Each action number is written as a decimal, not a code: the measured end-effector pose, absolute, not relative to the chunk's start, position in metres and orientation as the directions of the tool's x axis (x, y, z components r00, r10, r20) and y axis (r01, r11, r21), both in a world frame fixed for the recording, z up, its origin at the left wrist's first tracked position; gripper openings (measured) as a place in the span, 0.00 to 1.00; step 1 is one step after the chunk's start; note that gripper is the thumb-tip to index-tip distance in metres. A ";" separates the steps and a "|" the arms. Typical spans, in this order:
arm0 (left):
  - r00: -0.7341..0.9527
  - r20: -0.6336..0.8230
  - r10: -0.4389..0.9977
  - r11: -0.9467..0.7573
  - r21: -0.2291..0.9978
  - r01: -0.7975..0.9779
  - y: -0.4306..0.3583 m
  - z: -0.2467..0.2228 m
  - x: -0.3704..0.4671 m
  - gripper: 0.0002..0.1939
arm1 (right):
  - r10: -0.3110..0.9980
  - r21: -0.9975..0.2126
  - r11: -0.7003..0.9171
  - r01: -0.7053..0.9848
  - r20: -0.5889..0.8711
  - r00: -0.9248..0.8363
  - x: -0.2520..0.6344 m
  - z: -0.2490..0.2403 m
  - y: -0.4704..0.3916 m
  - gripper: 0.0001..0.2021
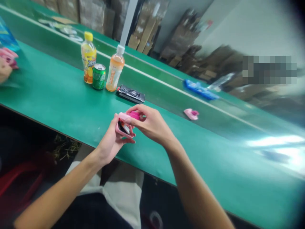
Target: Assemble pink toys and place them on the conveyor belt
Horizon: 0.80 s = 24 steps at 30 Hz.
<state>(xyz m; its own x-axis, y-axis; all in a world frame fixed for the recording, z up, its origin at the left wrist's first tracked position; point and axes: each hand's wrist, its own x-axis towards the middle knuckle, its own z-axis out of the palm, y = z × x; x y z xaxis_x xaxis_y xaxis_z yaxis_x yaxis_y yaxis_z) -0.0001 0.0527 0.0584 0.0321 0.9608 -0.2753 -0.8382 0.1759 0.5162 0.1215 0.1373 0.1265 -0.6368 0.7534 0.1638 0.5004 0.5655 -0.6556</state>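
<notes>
In front of my body, above the table's near edge, a small pink plastic casing rests in my left hand, whose fingers curl around it from below. The casing's dark inside faces me, with red and white bits showing. My right hand comes over the top, thumb and fingers closed on a pink part with a bright magenta piece. Whether that part is joined to the casing, I cannot tell. Just beyond my hands lies a black and silver device, flat on the green table.
A yellow-capped drink bottle, a green can and an orange drink bottle stand together. On the belt are a pink part and a blue item. Another person's hand is at far left. Cartons line the back.
</notes>
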 end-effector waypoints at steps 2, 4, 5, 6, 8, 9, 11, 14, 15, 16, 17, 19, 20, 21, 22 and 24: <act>0.092 -0.293 0.952 0.224 0.459 -0.860 0.058 0.067 -0.004 0.27 | 0.694 -0.575 0.635 0.516 0.130 -0.708 0.119 0.138 0.146 0.21; 0.143 -0.282 0.949 0.252 0.405 -0.879 0.062 0.075 -0.009 0.28 | 0.615 -0.558 0.666 0.495 0.035 -0.788 0.117 0.150 0.153 0.22; 0.160 -0.265 0.951 0.256 0.382 -0.888 0.062 0.078 -0.011 0.28 | 0.586 -0.577 0.656 0.486 -0.016 -0.810 0.116 0.155 0.156 0.22; 0.176 -0.248 0.953 0.260 0.362 -0.895 0.063 0.081 -0.013 0.28 | 0.572 -0.605 0.636 0.479 -0.047 -0.819 0.116 0.158 0.157 0.22; 0.194 -0.231 0.954 0.265 0.340 -0.902 0.062 0.083 -0.017 0.29 | 0.597 -0.646 0.608 0.463 -0.013 -0.802 0.116 0.162 0.157 0.22; 0.195 -0.230 0.953 0.267 0.338 -0.903 0.062 0.084 -0.018 0.31 | 0.621 -0.642 0.618 0.453 0.045 -0.783 0.115 0.162 0.154 0.22; 0.188 -0.236 0.953 0.263 0.346 -0.901 0.061 0.083 -0.019 0.33 | 0.635 -0.582 0.683 0.442 0.174 -0.752 0.115 0.160 0.148 0.20; 0.172 -0.233 0.957 0.250 0.364 -0.897 0.059 0.081 -0.019 0.35 | 0.600 -0.486 0.759 0.433 0.264 -0.755 0.113 0.158 0.140 0.17; 0.167 -0.226 0.960 0.243 0.365 -0.899 0.058 0.081 -0.018 0.36 | 0.599 -0.488 0.759 0.431 0.265 -0.755 0.113 0.158 0.138 0.17; 0.154 -0.214 0.965 0.225 0.365 -0.904 0.058 0.081 -0.017 0.36 | 0.607 -0.503 0.749 0.432 0.258 -0.752 0.112 0.158 0.137 0.16; 0.134 -0.199 0.971 0.200 0.363 -0.910 0.058 0.081 -0.016 0.35 | 0.617 -0.520 0.735 0.435 0.246 -0.748 0.111 0.158 0.137 0.16; 0.096 -0.165 0.982 0.151 0.359 -0.921 0.060 0.080 -0.015 0.33 | 0.629 -0.544 0.716 0.438 0.230 -0.742 0.109 0.158 0.137 0.14; 0.080 -0.147 0.986 0.128 0.357 -0.925 0.061 0.078 -0.014 0.31 | 0.629 -0.550 0.715 0.433 0.234 -0.742 0.108 0.157 0.138 0.14; 0.068 -0.129 0.989 0.110 0.358 -0.927 0.062 0.076 -0.014 0.29 | 0.623 -0.551 0.721 0.420 0.250 -0.741 0.107 0.155 0.137 0.13; 0.051 -0.110 0.993 0.088 0.365 -0.927 0.062 0.073 -0.015 0.28 | 0.612 -0.546 0.734 0.403 0.276 -0.741 0.107 0.152 0.135 0.12; -0.016 -0.053 0.998 0.008 0.417 -0.909 0.060 0.064 -0.019 0.24 | 0.577 -0.508 0.783 0.360 0.376 -0.725 0.106 0.141 0.124 0.12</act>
